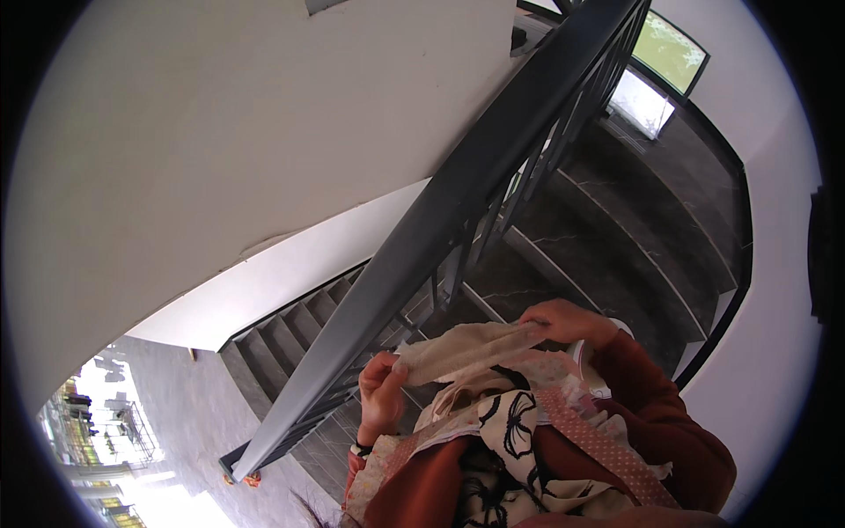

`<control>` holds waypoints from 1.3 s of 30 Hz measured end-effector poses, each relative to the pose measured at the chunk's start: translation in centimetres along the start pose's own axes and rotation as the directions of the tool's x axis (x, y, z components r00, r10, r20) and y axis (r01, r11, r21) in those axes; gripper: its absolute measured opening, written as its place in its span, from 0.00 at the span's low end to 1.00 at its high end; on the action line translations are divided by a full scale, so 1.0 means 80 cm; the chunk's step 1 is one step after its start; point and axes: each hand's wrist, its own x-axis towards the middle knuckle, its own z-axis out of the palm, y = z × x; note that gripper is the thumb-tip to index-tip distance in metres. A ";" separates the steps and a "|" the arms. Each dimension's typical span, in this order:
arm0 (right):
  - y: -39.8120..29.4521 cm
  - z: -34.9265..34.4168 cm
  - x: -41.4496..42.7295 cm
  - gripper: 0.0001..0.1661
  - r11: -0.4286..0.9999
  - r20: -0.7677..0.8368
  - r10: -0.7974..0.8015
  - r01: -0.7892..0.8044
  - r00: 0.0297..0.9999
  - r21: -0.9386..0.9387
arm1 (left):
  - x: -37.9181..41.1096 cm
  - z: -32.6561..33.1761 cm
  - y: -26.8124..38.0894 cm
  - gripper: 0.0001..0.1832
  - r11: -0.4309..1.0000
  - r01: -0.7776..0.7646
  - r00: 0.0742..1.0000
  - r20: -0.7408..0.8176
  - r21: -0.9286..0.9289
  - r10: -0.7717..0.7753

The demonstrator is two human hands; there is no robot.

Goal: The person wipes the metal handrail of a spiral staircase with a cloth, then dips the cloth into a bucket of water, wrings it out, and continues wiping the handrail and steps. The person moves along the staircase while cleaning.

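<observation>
A beige cloth [469,350] is stretched between my two hands, in front of my chest. My left hand [383,396] pinches its left end between thumb and fingers. The other end is gripped by my right hand [568,321], raised slightly higher. Below the cloth I see a pink dotted apron with ruffled straps [581,429] and a cream scarf with black bow patterns [515,422], worn over a rust-red top. Behind my right wrist, a white rounded object [591,369] shows partly; what it is, I cannot tell.
A dark metal handrail [422,218] with balusters runs diagonally beside me. Dark stone stairs [594,224] curve along the white wall on the right. More steps [284,350] lie beyond the rail, lower left. An orange item [251,479] rests near the rail's lower end.
</observation>
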 end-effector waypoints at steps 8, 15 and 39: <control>-0.084 -0.067 -0.022 0.06 0.847 -0.583 -0.405 0.049 0.704 -0.529 | 0.013 0.019 0.049 0.09 0.672 -0.464 0.885 0.268 0.578 0.381; -0.122 -0.186 0.011 0.12 0.960 -0.903 -0.074 0.274 0.422 0.049 | 0.048 0.090 0.076 0.06 0.918 -0.152 0.988 0.066 0.367 0.138; -0.168 -0.056 0.196 0.33 0.459 -0.429 -0.768 -0.060 0.475 -0.887 | 0.123 -0.005 0.004 0.30 0.917 -0.312 0.854 -0.348 0.250 0.386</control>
